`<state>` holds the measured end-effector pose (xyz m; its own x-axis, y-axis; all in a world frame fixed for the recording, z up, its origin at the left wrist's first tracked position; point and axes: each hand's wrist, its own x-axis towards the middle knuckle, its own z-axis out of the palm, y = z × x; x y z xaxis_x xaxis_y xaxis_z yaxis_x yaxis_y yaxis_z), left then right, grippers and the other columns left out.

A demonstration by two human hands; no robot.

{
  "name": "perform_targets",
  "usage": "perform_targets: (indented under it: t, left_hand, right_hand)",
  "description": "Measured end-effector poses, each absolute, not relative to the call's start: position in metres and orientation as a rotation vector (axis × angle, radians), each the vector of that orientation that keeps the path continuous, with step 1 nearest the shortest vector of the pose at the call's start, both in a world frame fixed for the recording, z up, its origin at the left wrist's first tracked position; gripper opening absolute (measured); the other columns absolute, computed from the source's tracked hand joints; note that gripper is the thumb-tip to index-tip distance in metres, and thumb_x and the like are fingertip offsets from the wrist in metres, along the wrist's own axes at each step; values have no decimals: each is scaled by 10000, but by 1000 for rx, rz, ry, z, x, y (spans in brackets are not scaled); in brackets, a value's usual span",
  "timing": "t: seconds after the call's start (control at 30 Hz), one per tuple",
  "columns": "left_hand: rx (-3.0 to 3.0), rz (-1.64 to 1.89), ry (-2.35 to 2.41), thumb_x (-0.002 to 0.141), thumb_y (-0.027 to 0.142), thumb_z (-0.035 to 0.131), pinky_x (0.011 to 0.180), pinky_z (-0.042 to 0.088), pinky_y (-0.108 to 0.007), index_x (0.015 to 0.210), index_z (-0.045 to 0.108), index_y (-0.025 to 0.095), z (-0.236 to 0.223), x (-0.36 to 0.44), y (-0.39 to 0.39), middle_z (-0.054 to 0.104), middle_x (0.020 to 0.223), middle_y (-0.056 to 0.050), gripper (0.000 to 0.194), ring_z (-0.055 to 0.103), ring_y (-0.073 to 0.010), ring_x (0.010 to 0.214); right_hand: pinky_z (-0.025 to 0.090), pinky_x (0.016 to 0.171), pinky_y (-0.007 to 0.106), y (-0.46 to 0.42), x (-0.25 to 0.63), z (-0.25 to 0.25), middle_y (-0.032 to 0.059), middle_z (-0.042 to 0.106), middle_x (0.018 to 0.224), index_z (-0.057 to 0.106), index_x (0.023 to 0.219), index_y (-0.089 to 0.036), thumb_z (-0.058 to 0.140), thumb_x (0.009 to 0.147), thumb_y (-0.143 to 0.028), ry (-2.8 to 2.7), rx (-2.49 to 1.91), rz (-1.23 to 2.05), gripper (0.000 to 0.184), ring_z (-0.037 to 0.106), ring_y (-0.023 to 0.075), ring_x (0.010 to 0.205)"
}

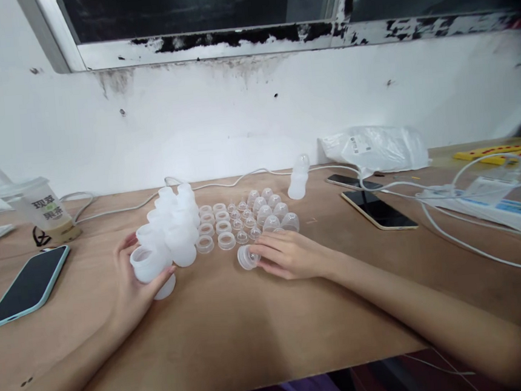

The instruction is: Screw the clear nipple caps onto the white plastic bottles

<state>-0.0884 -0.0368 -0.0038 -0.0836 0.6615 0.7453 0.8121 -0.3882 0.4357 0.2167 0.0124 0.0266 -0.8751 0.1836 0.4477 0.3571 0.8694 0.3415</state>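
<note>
My left hand [130, 286] is wrapped round a translucent white baby bottle [149, 265], open at the top, at the near end of a group of such bottles [179, 230]. My right hand [295, 254] pinches a bottle nipple [248, 257] that sits in a screw ring, held tilted above the table. Between my hands stand rows of loose screw rings [226, 241], then small clear nipples [242, 236], then clear domed caps [272, 222]. The near caps are partly hidden behind my right hand. Farther back stands an assembled bottle [299, 180] with its cap on.
On the left are a phone [26, 286] and a drink cup [45, 208]. To the right lie a second phone [378, 208], a third phone [353, 181], a plastic bag [375, 149] and a power strip [494, 205] with looping white cables. The table's [237, 343] front edge is close to me.
</note>
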Motion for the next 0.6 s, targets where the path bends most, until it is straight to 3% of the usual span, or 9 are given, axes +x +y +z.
perform_targets:
  t: [0.4, 0.6]
  left_hand:
    - [-2029, -1623, -1617, 568, 417, 653, 906, 367, -468, 1037, 331, 206, -8, -86, -24, 321, 1214, -105, 606, 360, -293, 1136]
    - [-2024, -1687, -1490, 607, 379, 634, 926, 358, -464, 1057, 308, 222, -2, -88, -26, 310, 1226, -85, 577, 321, -290, 1171]
  right_hand:
    - [457, 669, 281, 11, 215, 25, 83, 571, 863, 496, 991, -114, 381, 821, -210, -2667, -425, -493, 226, 534, 157, 795]
    - [445, 650, 261, 4, 208, 19, 85, 557, 899, 456, 1002, -131, 388, 813, -255, -2641, -670, -81, 236, 540, 144, 762]
